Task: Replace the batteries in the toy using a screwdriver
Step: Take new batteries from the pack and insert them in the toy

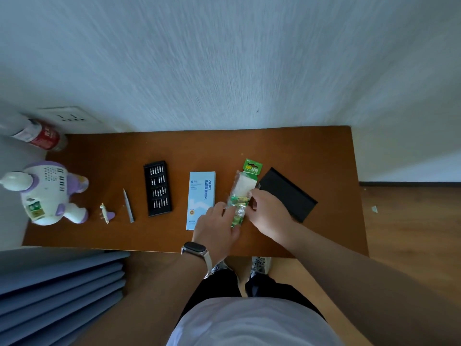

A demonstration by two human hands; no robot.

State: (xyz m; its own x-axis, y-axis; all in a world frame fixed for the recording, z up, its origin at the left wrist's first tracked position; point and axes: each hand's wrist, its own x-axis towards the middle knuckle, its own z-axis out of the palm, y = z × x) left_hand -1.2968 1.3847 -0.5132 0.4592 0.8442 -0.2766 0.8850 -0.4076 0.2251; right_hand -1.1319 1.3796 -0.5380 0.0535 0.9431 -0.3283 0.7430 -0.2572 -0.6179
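Battery pack (240, 196) lies mid-right on the table (249, 146), green header card pointing at the wall; plastic crumpled, looks partly torn open. Left hand (217, 226) pinches its near end, apparently to anchor it; right hand (269, 211) grips the side by the cells, fingers curled, likely to pull one free; exact finger contact is hidden. Toy (50, 193) lies on its side at the far left, well apart, underside up for battery access; a small purple-and-white part (107, 213) sits just beside it, possibly the cover. Screwdriver (129, 206) and bit tray (158, 188) are parked between toy and pack; kit box (200, 199) next to the left hand; black case lid (287, 194) behind the right.
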